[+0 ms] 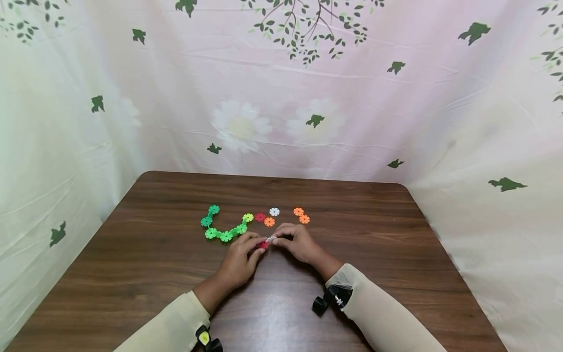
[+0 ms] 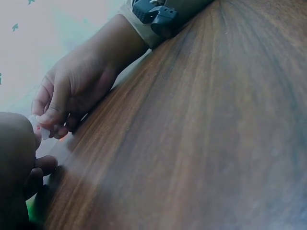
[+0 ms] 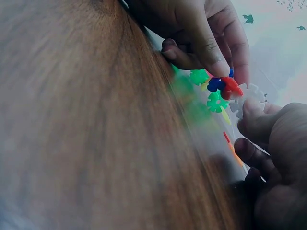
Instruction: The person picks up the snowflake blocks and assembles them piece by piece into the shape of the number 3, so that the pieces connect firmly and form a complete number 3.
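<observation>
My left hand [image 1: 239, 261] pinches a red notched disc [image 1: 263, 245] between thumb and fingers. In the right wrist view, a blue disc [image 3: 216, 84] shows against this red one, right at the left fingertips. My right hand [image 1: 300, 243] pinches a white notched disc [image 3: 247, 99] by its edge. The white disc meets the red one edge to edge, at an angle to it. Just beyond the left hand lies a curved chain of linked green discs [image 1: 226, 236], with a yellow-green disc [image 1: 248, 217] at its right end.
Past the hands, a loose red disc [image 1: 260, 217], an orange disc [image 1: 269, 222] and a white disc [image 1: 274, 211] lie on the brown wooden table [image 1: 374, 234]. Two more orange discs [image 1: 298, 211] rest further right. A printed curtain [image 1: 272, 98] surrounds the table's far side.
</observation>
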A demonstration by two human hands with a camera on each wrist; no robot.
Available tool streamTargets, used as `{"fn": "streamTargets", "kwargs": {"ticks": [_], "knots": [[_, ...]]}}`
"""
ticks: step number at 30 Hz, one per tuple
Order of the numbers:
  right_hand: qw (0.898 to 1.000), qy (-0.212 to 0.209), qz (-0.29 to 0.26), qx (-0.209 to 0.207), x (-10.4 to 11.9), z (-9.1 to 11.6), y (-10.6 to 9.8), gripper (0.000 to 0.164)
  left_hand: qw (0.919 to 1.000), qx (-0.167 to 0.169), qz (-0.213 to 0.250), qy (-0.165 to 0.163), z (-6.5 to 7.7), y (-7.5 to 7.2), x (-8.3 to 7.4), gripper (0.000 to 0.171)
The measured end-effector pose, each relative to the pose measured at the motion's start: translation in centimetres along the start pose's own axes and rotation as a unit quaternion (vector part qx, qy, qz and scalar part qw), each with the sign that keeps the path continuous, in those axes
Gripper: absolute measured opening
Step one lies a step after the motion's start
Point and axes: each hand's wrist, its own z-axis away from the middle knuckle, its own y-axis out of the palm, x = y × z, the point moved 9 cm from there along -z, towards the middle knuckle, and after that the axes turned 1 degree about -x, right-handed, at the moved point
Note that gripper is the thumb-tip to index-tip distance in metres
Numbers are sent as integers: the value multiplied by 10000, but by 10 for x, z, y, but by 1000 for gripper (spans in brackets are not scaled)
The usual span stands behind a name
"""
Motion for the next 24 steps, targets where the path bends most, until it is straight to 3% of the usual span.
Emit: {"fn": "streamTargets", "kwargs": {"ticks": [8, 17, 24], "knots": [[9998, -61, 161, 107, 2, 0, 2, 12, 9994, 31, -30, -353, -1, 1, 4, 29], [9996, -111, 220, 140, 3, 0, 1, 11, 10000, 42, -33, -84, -2, 1, 0, 32], [9995, -46, 214, 209, -1, 0, 2, 13, 9993, 160, 4, -350, -1, 3, 3, 33]]}}
